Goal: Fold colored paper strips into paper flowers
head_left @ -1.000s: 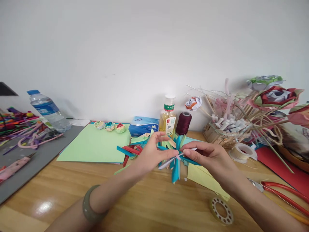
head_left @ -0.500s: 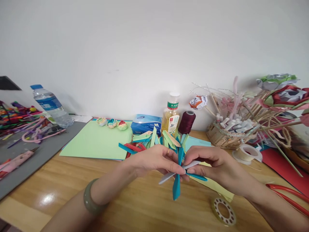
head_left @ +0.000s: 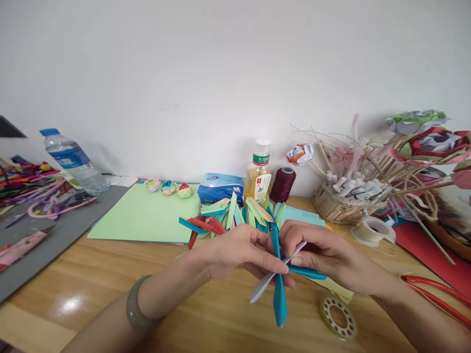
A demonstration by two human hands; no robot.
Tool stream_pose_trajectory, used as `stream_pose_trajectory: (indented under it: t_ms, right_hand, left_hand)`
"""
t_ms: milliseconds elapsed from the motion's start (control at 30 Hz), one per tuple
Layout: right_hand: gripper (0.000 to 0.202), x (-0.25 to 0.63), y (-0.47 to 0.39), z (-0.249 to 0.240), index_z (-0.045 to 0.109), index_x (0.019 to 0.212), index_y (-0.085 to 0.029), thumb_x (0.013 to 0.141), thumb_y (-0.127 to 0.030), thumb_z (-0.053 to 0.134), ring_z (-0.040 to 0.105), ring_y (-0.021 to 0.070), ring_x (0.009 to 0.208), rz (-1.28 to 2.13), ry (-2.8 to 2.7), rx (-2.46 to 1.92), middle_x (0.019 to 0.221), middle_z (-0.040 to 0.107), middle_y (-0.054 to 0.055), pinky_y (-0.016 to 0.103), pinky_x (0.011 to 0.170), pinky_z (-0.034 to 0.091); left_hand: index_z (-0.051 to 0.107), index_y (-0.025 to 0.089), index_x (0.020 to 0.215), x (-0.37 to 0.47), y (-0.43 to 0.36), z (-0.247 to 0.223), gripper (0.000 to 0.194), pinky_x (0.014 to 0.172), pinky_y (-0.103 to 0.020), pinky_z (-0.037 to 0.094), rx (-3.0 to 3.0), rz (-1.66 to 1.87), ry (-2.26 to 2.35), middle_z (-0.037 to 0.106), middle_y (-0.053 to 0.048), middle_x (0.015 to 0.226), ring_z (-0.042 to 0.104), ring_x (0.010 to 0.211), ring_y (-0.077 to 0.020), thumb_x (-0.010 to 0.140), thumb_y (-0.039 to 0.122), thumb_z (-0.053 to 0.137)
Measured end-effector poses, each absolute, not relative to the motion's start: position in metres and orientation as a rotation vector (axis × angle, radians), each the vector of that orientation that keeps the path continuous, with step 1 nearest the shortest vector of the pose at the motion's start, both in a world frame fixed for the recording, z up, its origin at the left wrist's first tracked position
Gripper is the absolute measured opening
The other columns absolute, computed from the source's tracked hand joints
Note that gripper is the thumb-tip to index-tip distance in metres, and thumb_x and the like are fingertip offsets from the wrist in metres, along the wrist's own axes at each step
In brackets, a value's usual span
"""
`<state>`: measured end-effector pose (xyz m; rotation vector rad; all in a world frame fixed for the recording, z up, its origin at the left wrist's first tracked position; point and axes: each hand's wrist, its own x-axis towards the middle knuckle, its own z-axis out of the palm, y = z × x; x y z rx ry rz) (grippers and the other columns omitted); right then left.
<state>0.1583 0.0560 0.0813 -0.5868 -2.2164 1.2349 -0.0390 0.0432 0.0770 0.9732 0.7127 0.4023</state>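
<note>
Between my hands, above the table, is a bundle of folded paper strips (head_left: 280, 299), blue and white, crossing at the centre like a star. My left hand (head_left: 245, 255) pinches the crossing point, thumb in front and fingers behind. My right hand (head_left: 316, 250) has its thumb and fingertips closed on the white strip's upper end, with a blue strip sticking out below the thumb. Just behind my hands lies a heap of folded paper strips (head_left: 217, 215) in red, green, blue and cream. The fingertips behind the bundle are partly hidden.
Behind the heap stand a tissue pack (head_left: 221, 188), a drink bottle (head_left: 259, 171) and a maroon thread spool (head_left: 282, 185). Green paper (head_left: 140, 215) lies left, a tape roll (head_left: 338, 318) front right. A basket (head_left: 342, 211) and red-handled scissors (head_left: 434, 294) are at right.
The paper bundle has turned and tilted slightly between my hands; its lower blue and white ends now reach lower and further right. Both hands keep their grip. The view has shifted slightly.
</note>
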Motion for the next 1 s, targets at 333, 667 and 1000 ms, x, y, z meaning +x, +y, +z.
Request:
stream_pose_trajectory:
  t_ms: [333,667,1000]
  right_hand:
    - [0.022,0.156,0.050,0.077,0.051,0.077,-0.020,0.090,-0.038,0.048,0.052,0.0134,0.072,1.267,-2.123,-0.644,0.079,0.050,0.001,0.026,0.064,0.043]
    - [0.022,0.153,0.046,0.074,0.053,0.076,-0.021,0.088,-0.039,0.051,0.051,0.0140,0.069,1.238,-1.985,-0.671,0.076,0.050,0.001,0.026,0.061,0.044]
    - [0.016,0.153,0.045,0.070,0.052,0.079,-0.023,0.088,-0.035,0.052,0.051,0.0138,0.070,1.270,-1.886,-0.658,0.079,0.048,0.001,0.026,0.060,0.046]
  left_hand:
    - [0.066,0.012,0.074,-0.038,0.041,0.078,0.017,0.068,-0.026,0.048,0.904,0.419,0.675,0.071,-0.005,0.067,0.066,0.066,-0.0153,0.062,0.022,0.072]
    - [0.065,0.012,0.071,-0.036,0.040,0.079,0.015,0.066,-0.026,0.048,0.860,0.467,0.657,0.071,-0.006,0.065,0.066,0.064,-0.0152,0.062,0.022,0.071]
    - [0.065,0.011,0.074,-0.034,0.038,0.076,0.016,0.067,-0.027,0.049,0.826,0.524,0.626,0.071,-0.006,0.067,0.067,0.065,-0.0157,0.062,0.021,0.070]
